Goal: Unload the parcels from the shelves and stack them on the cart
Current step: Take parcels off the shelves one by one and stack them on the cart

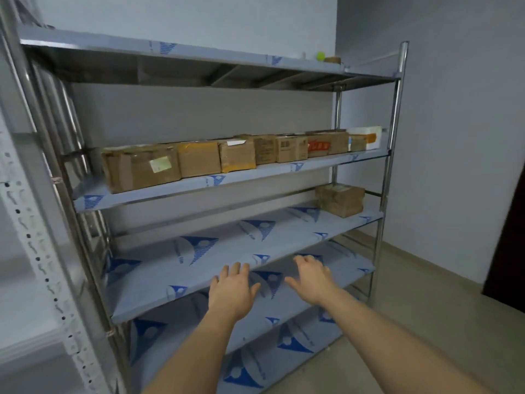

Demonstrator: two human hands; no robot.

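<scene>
A row of cardboard parcels (pixel 227 159) sits side by side on the shelf well above both hands, running from a large box with a pale label (pixel 141 168) up and left of the left hand to a white box (pixel 368 137) far up and right of the right hand. One more brown parcel (pixel 340 200) stands alone on the next shelf down, above and to the right of the right hand.

The left hand (pixel 231 291) and right hand (pixel 312 277) reach forward, palms down, fingers straight and loosely spread, holding nothing (whether they touch the shelf edge cannot be told). They hover near the front lip of the film-covered shelf (pixel 181 268), just apart from each other. A metal upright (pixel 390 155) stands far right of them.
</scene>
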